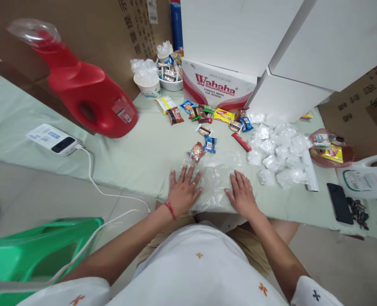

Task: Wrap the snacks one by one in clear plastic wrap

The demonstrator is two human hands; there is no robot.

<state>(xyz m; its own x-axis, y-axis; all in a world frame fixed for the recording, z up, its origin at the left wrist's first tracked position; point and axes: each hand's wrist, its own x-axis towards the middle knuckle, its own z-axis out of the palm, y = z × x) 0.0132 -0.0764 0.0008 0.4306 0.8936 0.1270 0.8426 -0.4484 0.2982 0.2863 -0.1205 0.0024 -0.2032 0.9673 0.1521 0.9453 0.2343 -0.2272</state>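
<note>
A sheet of clear plastic film (214, 180) lies on the pale green cloth in front of me. My left hand (184, 191) rests flat on its left side, fingers spread, a red string bracelet at the wrist. On the right side of the film, my right hand (242, 193) lies flat with its fingers stretched out. Just beyond the film are a brown wrapped cookie (196, 151) and a blue snack packet (210, 144). Farther back lie several more small wrapped snacks, among them a yellow packet (224, 115) and a red stick packet (241, 142).
Crumpled clear plastic bundles (281, 148) pile up at the right, beside a film roll (310, 172). A phone (340, 203) and keys (357, 212) lie at the right edge. A red jug (95, 97), white device (52, 139) and paper cup (147, 86) stand left; a Wahaha box (218, 85) is behind.
</note>
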